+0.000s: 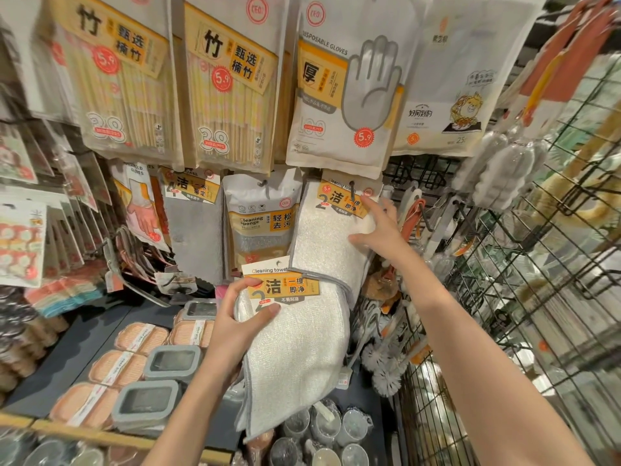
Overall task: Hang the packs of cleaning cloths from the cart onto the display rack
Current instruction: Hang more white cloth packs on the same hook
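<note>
The left hand [240,319] gripped a cleaning towel pack [295,351] at its upper left corner, thumb across the orange-and-white header card [284,285], just below the hanging cleaning towel pack [327,237] already on its peg hook [352,187]. The right hand [379,230] lay with fingers spread and relaxed against the hanging pack's right edge, clasping nothing. The held pack drooped from the card, so it looked light, soft and floppy; only the card seemed stiff. Taking it by the card beside the punched hole [278,264] would likely steady it for threading onto the hook. Left of the hanging pack hung a cleaning sponge pack [260,220].
</note>
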{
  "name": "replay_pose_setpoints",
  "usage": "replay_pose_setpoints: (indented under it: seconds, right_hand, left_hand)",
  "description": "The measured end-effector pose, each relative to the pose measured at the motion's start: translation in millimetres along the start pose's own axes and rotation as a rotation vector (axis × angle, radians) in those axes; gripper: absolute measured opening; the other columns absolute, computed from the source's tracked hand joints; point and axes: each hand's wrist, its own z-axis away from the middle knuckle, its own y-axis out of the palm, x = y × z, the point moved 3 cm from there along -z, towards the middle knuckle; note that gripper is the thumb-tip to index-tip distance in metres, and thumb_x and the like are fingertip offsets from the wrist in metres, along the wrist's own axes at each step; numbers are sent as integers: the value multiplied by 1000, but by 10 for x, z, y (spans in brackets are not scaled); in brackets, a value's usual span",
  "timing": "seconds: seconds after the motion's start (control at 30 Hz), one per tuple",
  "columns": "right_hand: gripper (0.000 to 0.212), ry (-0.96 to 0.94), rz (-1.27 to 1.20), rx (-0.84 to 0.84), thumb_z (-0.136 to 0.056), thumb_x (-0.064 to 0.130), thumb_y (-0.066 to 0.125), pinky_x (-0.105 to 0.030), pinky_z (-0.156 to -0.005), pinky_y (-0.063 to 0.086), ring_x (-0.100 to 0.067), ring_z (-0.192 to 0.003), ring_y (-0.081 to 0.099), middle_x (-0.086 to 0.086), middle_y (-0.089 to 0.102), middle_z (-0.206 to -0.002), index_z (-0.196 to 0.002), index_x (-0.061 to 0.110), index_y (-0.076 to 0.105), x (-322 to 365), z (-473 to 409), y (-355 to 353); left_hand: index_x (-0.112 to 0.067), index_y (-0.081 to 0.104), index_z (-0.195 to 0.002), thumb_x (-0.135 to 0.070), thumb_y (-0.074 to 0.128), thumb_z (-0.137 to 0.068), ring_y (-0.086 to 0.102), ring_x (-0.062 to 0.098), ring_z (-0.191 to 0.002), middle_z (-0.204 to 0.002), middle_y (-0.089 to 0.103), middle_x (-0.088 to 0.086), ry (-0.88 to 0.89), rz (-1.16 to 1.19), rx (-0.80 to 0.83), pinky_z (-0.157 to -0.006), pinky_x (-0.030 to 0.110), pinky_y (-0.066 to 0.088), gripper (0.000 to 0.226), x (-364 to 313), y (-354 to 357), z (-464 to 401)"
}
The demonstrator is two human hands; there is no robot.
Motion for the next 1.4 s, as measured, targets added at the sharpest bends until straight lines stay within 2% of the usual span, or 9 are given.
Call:
replay_pose_setpoints:
  seconds: [0.13,0.3,0.4,0.6,0.73,0.87,1.1,1.23,1.4]
  right_hand:
    - [83,53,-11,14,-78,12,74,-29,-113,13,-17,-144,3,-1,-5,-155,-145,30,30,-46,126,12]
    - [53,36,-50,-60,-77,13,74,-26,-111,11,-21,-142,8,-5,6,-150,-125,27,55,-48,335,61]
    - [38,18,-81,-40,-78,14,73,-25,-110,13,-19,-139,13,-3,13,-146,-113,26,61,-41,492,168]
    - [23,-8,-30,57,-86,20,65,-34,-112,23,-20,-116,34,-1,34,-114,-105,34,65,-138,745,512]
    - [32,18,39,161,-94,20,50,-29,-108,16,-23,-127,26,-4,40,-127,-122,32,59,-216,777,630]
    - [39,69,75,178,-95,18,48,-31,-112,15,-23,-132,22,-4,36,-138,-133,29,51,-279,770,653]
    - [50,-35,5,52,-92,9,53,-15,-102,15,-17,-135,29,-5,35,-143,-139,22,43,-192,704,627]
    - [63,-139,55,-159,-91,4,53,-14,-105,10,-14,-142,16,0,16,-155,-146,26,31,-20,617,420]
    - [71,-204,180,-125,-90,8,55,-20,-107,6,-18,-145,2,2,-2,-159,-148,31,21,87,395,315]
  left_hand:
    - [-43,62,-95,-11,78,-76,58,14,-114,-126,59,-5,4,5,-3,-85,27,47,40,-20,-8,70]
    - [-42,63,-97,-12,79,-75,57,18,-116,-123,60,-9,-28,-3,-31,-99,45,46,41,-13,-56,176]
    - [-41,63,-97,-11,79,-75,59,15,-113,-120,63,-10,-31,-4,-37,-97,42,47,40,-20,-86,246]
    - [-39,63,-101,-19,84,-70,61,19,-112,-117,66,-8,-44,-7,-53,-98,47,48,43,-18,-138,357]
    - [-32,63,-104,-8,78,-76,60,10,-109,-114,63,-17,-34,-11,-53,-93,36,49,40,-36,-171,430]
    - [-22,61,-109,-2,74,-78,60,-14,-88,-108,58,-24,-33,12,-62,-68,10,48,39,-84,-197,512]
    - [-21,60,-109,-1,73,-79,59,-19,-77,-107,57,-23,-47,33,-81,-63,10,48,39,-122,-233,542]
    - [-19,60,-110,0,73,-79,60,-18,-78,-105,59,-22,-46,24,-83,-65,9,47,39,-124,-219,517]
    - [-17,60,-112,1,73,-79,53,-27,-74,-102,56,-24,-11,-31,-88,-58,-2,39,39,-142,-175,440]
